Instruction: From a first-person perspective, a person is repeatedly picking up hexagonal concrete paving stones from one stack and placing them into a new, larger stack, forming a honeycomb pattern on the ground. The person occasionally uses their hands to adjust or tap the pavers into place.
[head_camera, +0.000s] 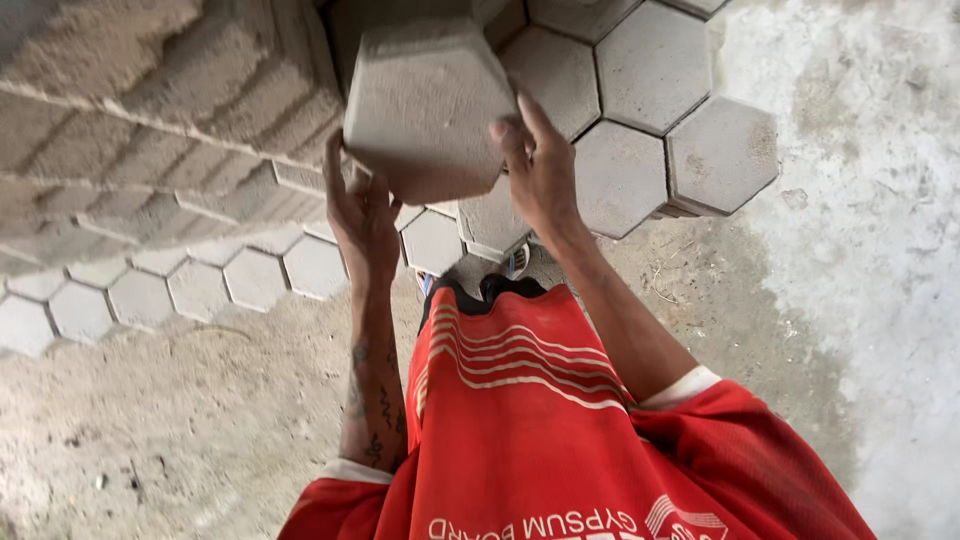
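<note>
Two hands were on one grey hexagonal paving block (425, 105), held up in the air close to the camera, above the person's red shirt (530, 420) and in front of the stacked pavers. The left hand (362, 215) was pressed flat against the block's lower left side, fingers pointing up along that edge, and the right hand (538, 165) was clamped on the lower right side with the fingers spread up over the face and the thumb hooked around the edge. So both hands were gripping the same block from opposite sides, well apart from each other with the block between them. The block was tilted, its broad hexagonal face turned toward the camera and slightly down, one corner pointing down between the wrists. It's as wide as it is tall, so no real long axis that I could make out; its thickness ran away from the camera toward the stack. Behind it, a pile of the same hexagonal pavers (650, 120) sat fitted edge to edge like honeycomb, and more ran off in stepped layers (180, 290) to the left. Below was a dusty concrete floor (180, 430), paler on the right side. A shoe (515, 262) peeked out just under the block, near the shirt's hem.
</note>
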